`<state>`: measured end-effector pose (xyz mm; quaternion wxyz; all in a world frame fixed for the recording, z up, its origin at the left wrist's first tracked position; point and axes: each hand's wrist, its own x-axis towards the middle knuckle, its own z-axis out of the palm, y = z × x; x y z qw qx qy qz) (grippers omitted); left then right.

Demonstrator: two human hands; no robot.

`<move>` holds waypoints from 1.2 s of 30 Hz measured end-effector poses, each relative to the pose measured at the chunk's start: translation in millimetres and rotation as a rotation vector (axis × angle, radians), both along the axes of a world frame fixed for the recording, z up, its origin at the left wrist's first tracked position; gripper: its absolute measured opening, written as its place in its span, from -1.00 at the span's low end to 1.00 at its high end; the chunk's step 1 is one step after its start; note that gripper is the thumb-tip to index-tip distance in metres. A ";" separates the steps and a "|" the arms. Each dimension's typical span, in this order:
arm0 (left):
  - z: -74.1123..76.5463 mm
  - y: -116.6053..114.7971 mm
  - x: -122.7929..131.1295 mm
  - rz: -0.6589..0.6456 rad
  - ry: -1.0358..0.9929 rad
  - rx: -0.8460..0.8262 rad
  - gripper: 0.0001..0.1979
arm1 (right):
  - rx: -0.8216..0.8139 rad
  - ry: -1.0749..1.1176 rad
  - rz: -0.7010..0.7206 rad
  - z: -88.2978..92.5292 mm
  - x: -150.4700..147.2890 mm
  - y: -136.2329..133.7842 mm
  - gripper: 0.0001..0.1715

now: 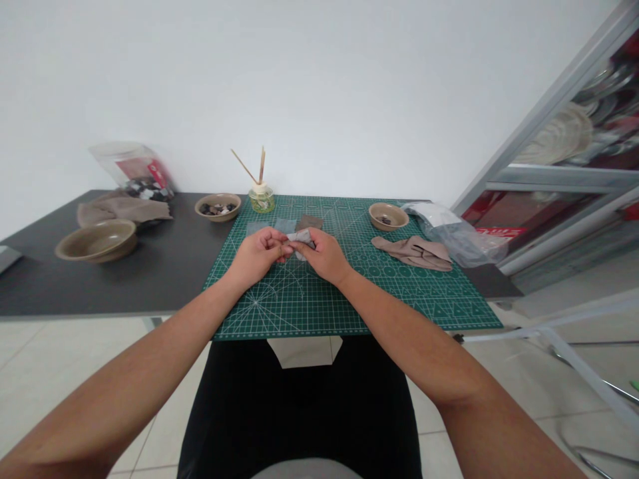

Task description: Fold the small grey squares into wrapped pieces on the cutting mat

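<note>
Above the green cutting mat (344, 299), my two hands meet around a small light-grey folded sheet (301, 237). My right hand (324, 256) wraps round it, thumb on its near side. At its left edge, the closed fingers of my left hand (260, 255) pinch it. Whether anything lies inside the fold is hidden by the fingers. Just behind my hands, a blue-grey square sheet (285, 225) and a brown square sheet (310, 222) lie flat on the mat.
A bowl of dark and pale stones (218, 207) and a reed diffuser (262, 198) stand at back left. Farther left are a larger bowl (97, 243), a brown cloth (122, 207) and a clear container (132, 169). Rightward lie a small bowl (388, 218), another cloth (417, 253) and a plastic bag (449, 229).
</note>
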<state>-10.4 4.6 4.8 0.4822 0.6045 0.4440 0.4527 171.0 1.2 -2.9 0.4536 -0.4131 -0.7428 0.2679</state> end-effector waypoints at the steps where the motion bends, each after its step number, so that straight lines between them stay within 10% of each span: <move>1: 0.1 -0.2 0.1 -0.002 -0.005 -0.001 -0.60 | 0.004 -0.004 0.004 -0.2 -0.1 0.1 -0.78; 36: -7.9 5.5 -2.3 -0.066 -0.088 0.194 -0.65 | -0.032 -0.022 -0.063 -2.6 -0.8 3.1 -0.73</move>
